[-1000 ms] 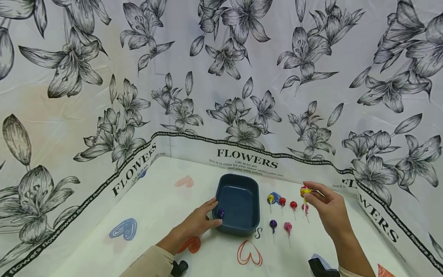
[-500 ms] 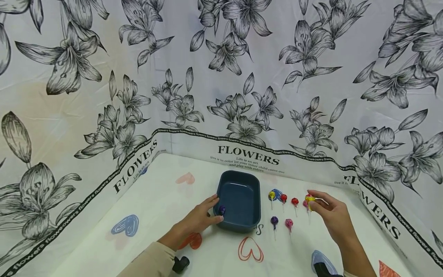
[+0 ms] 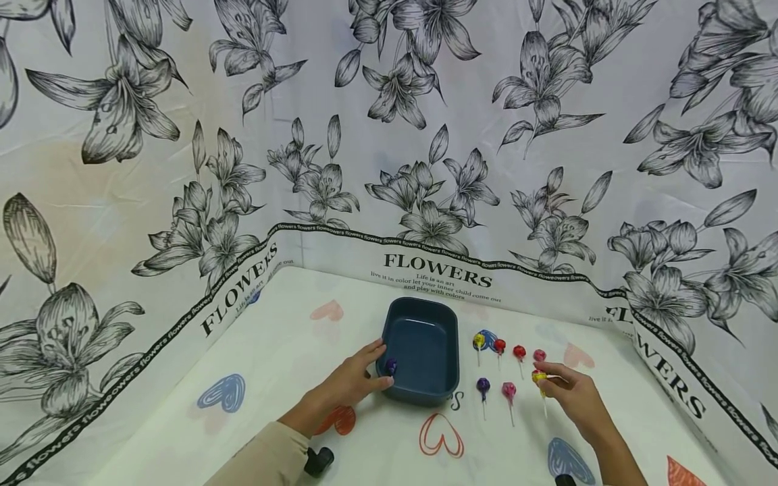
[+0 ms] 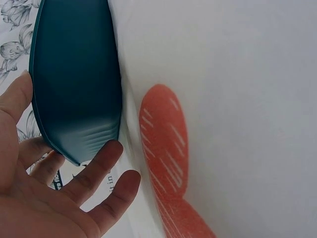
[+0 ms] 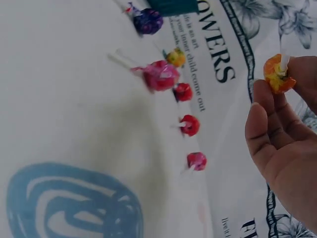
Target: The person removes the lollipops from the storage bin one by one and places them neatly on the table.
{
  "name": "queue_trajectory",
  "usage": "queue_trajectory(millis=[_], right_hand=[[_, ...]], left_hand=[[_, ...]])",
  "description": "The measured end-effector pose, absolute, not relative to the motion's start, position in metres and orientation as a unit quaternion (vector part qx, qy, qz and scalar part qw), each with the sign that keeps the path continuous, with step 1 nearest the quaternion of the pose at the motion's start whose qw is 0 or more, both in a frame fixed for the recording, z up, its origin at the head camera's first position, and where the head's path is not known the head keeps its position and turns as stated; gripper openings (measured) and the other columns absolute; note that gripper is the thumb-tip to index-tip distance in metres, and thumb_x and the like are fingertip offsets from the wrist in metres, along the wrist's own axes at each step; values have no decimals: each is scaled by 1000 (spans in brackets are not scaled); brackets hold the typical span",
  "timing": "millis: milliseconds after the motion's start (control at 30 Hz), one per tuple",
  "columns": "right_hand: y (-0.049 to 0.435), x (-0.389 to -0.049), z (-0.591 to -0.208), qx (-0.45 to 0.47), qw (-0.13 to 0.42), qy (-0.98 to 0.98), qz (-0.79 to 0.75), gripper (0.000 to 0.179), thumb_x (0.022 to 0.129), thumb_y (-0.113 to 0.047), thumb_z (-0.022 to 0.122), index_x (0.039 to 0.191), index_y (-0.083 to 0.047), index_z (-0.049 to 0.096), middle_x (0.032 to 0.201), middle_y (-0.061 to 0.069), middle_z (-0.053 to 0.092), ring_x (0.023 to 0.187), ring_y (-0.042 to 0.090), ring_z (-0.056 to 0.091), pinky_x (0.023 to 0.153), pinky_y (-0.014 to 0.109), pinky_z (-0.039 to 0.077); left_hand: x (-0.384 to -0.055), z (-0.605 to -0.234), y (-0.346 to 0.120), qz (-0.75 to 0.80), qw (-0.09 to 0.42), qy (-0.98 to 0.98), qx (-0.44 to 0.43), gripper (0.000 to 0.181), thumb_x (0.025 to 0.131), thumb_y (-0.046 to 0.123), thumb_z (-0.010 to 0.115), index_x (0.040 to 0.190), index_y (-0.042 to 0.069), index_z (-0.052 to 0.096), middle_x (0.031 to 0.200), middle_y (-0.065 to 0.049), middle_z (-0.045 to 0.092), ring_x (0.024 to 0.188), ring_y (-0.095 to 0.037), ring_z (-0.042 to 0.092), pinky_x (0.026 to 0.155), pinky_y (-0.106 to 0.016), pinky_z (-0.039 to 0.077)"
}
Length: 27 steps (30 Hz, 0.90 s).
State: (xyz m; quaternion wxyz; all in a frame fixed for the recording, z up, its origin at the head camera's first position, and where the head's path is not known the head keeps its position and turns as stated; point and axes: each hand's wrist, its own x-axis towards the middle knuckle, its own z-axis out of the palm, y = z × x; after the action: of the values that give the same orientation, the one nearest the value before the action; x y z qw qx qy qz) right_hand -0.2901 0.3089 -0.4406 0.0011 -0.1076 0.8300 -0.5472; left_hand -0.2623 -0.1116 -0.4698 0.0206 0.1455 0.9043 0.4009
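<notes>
My left hand (image 3: 348, 383) rests against the left side of a dark blue plastic bin (image 3: 454, 351). In the left wrist view its fingers (image 4: 94, 171) are spread around the bin's corner, one digit at the rim. A purple lollipop (image 3: 391, 366) shows inside the bin near that hand. My right hand (image 3: 574, 398) pinches a yellow-and-red lollipop (image 3: 538, 376) by its wrapped head between thumb and fingertips, stick pointing down in the head view. Just left of it lie a pink lollipop (image 3: 508, 389) and a purple lollipop (image 3: 483, 385).
Behind these is a row with a yellow lollipop (image 3: 479, 340), two red lollipops (image 3: 519, 352) and a pink one (image 3: 539, 355). A white cloth (image 3: 389, 452) with printed hearts covers the table. Flower-patterned curtains (image 3: 328, 88) close off the back and sides.
My right hand has brought the yellow-and-red lollipop nearer the front, from beside the back row to the right of the front pink lollipop. My left hand stays at the bin.
</notes>
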Motion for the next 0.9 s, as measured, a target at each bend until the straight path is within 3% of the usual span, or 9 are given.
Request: queue_trajectory(millis=[100, 267, 600, 900], right_hand=[[310, -294, -452, -81, 18, 842, -533, 37, 79, -18, 63, 112, -3, 57, 104, 15, 58, 91, 33, 54, 69, 36, 48], [309, -301, -465, -49, 35, 856, -514, 35, 79, -8, 61, 112, 0, 56, 97, 14, 61, 88, 29, 55, 68, 35, 48], [315, -314, -490, -4, 58, 885, -462, 33, 77, -9, 63, 110, -5, 60, 100, 7, 60, 82, 19, 51, 60, 29, 44], [317, -317, -497, -17, 46, 908, -417, 29, 77, -11, 63, 106, -7, 62, 99, 6, 61, 88, 18, 52, 71, 31, 41]], left_hand=[[-262, -470, -112, 404, 24, 903, 143, 74, 78, 45, 58, 137, 14, 27, 143, 3, 14, 94, -14, 52, 82, -35, 42], [-262, -471, -112, 409, 25, 901, 144, 73, 79, 45, 57, 137, 13, 27, 143, 4, 14, 92, -14, 53, 80, -33, 43], [-262, -469, -111, 412, 31, 900, 141, 73, 79, 44, 58, 137, 14, 27, 143, 4, 14, 91, -14, 53, 78, -31, 43], [-263, -469, -111, 406, 26, 903, 139, 73, 79, 45, 58, 137, 14, 27, 143, 5, 14, 92, -14, 53, 81, -33, 42]])
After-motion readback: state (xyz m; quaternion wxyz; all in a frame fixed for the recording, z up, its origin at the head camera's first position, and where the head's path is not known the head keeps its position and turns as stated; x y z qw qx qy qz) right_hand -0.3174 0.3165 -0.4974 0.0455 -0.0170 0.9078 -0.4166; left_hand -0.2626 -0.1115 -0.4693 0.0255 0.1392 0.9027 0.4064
